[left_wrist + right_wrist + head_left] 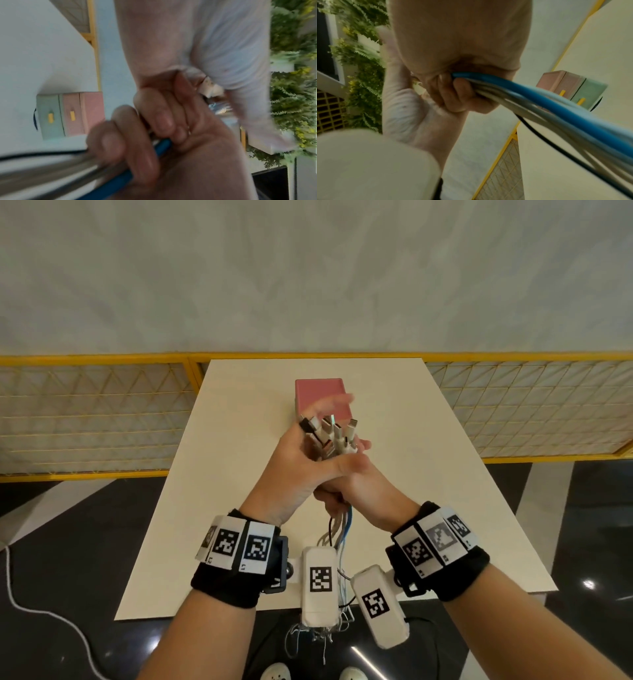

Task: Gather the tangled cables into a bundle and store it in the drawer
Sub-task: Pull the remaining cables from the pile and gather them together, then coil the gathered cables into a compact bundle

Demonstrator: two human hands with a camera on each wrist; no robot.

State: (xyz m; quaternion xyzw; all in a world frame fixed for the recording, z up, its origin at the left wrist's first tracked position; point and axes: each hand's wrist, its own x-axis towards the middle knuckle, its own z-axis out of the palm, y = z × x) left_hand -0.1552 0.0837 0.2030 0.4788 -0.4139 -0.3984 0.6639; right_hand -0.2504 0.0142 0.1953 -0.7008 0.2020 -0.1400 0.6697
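The step in hand is the gathering: the cables (329, 436) are held up as one sheaf above the white table (445, 508), on the person's side of the small drawer box (320, 395), and nothing is stored yet. The left hand (301, 470) grips the sheaf, its fingers (137, 135) curled tightly around the cords just under the plugs. The right hand (356, 474) is pressed against the left one from the other side; its palm looks flat and its fingers look stretched past the plugs, but they are blurred, so I cannot tell if it grips anything. The plugs stand up together like a fan, mostly white with one black, and below the hands the cords hang down loose past the table's near edge: white ones, one blue cord (539, 97) and one thin black. I judge that the long hanging part must next be coiled or folded up into the hand, and a drawer (72, 113) of the box, both still closed, must be pulled open before the bundle can go in
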